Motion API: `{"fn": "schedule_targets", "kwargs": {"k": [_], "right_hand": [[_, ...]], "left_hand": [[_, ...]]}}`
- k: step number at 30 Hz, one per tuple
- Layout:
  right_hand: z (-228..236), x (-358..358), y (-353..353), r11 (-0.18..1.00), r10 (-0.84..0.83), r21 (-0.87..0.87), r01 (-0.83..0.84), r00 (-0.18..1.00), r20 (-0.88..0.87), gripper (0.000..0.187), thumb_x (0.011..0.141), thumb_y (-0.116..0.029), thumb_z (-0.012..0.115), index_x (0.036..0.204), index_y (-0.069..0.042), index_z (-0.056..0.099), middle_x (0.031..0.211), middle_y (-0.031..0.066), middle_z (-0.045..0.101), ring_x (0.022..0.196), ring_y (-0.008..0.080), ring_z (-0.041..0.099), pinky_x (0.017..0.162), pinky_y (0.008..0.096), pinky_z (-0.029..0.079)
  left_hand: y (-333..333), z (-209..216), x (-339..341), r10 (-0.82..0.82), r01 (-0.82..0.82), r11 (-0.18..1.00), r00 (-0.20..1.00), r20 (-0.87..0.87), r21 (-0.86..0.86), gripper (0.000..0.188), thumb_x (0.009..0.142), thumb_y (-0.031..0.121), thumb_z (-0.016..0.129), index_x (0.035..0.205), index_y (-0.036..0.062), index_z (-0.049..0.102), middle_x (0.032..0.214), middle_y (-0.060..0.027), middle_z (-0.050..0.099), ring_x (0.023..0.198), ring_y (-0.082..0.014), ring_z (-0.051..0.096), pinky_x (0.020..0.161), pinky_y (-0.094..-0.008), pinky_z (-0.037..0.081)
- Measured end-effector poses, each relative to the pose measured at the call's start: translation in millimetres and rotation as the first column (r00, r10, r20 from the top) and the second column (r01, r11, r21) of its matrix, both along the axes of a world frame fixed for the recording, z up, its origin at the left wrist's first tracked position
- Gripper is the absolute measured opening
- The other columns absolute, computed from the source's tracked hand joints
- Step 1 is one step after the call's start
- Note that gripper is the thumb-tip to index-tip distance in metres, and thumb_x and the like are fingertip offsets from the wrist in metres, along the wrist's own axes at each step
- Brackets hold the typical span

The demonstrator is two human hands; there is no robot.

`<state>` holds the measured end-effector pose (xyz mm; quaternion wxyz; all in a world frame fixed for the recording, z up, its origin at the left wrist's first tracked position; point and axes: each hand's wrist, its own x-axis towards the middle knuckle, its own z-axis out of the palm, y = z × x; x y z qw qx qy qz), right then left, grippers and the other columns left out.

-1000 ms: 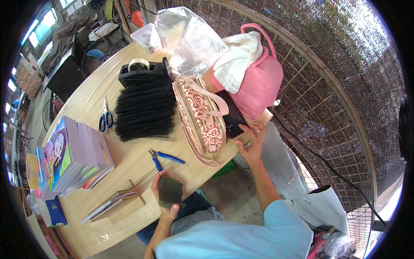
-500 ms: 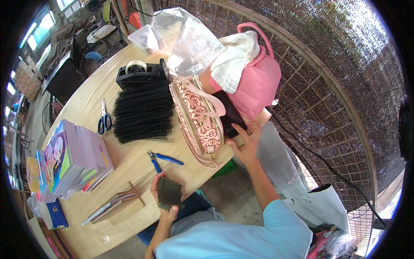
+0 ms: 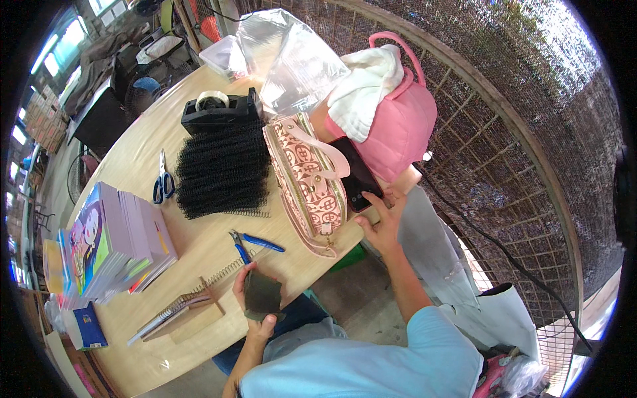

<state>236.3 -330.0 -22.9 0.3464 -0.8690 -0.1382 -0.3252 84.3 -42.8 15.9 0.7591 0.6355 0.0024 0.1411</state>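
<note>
Block (image 3: 262, 296) still clasped in left hand (image 3: 257, 327), right hand (image 3: 385, 227) loosely spread, slightly farther over phone (image 3: 356, 171)

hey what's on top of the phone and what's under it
The right hand has a fingertip over the near end of the phone; the strap of the patterned handbag overlaps its left edge in view. Whatever lies beneath the phone is covered.

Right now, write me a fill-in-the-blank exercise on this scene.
The left hand holds a dark block beside pliers with ____ handles.
The right hand touches a black ____.
A white cloth drapes over a bag coloured ____.
Black coils lie between the patterned handbag and the ____.

Missing words: blue; phone; pink; scissors.
</note>
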Motion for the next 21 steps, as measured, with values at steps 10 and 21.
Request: {"fn": "schedule_targets", "kwargs": {"k": [10, 21], "right_hand": [[4.3, -9.4, 0.3, 0.985, 0.012, 0.174, -0.017, 1.000, 0.029, 0.041, 0.075, -0.021, 0.076, 0.111, -0.005, 0.065, 0.130, 0.0195, 0.038, 0.125, 0.0359, 0.042, 0.101, 0.0474, 0.042], [0.6, -10.4, 6.1, 0.995, -0.023, 0.095, 0.018, 0.998, 0.055, 0.051, 0.070, -0.014, 0.078, 0.118, -0.004, 0.062, 0.129, 0.0207, 0.040, 0.123, 0.0366, 0.043, 0.103, 0.0469, 0.040]], "left_hand": [[0.1, 1.0, 0.1, 0.015, -0.015, 1.000, 1.000, 0.016, 0.006, 0.117, 0.065, 0.065, 0.077, 0.145, 0.0044, 0.016, 0.142, -0.0174, 0.031, 0.109, -0.0265, 0.054, 0.092, -0.0410, 0.047], [2.9, -0.3, -3.8, -0.008, 0.009, 1.000, 0.999, 0.048, -0.009, 0.113, 0.067, 0.060, 0.077, 0.145, 0.0040, 0.017, 0.142, -0.0172, 0.032, 0.110, -0.0261, 0.052, 0.092, -0.0398, 0.046]]}}
